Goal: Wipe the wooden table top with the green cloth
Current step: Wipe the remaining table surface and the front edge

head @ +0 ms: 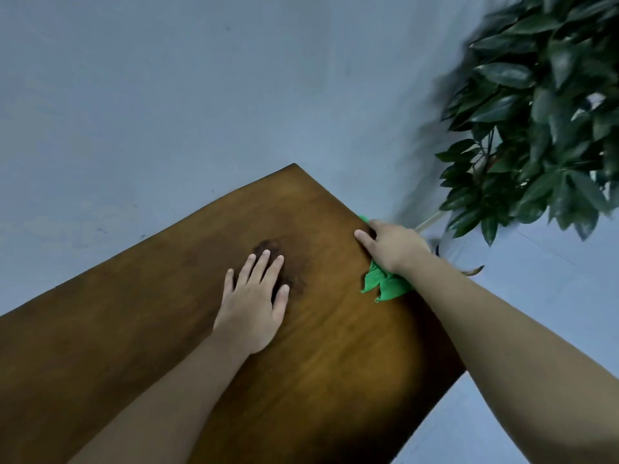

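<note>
The left hand lay flat, fingers spread, empty on the wooden worktop. The right hand pressed the green cloth at the right edge. Risk: the cloth slipping off that edge, toward the plant.

You have a single head view, looking steeply down and forward from close above the wooden table top, whose far corner points away from you. Both forearms enter from the bottom edge, and the wide lens takes in a leafy plant at upper right.
</note>
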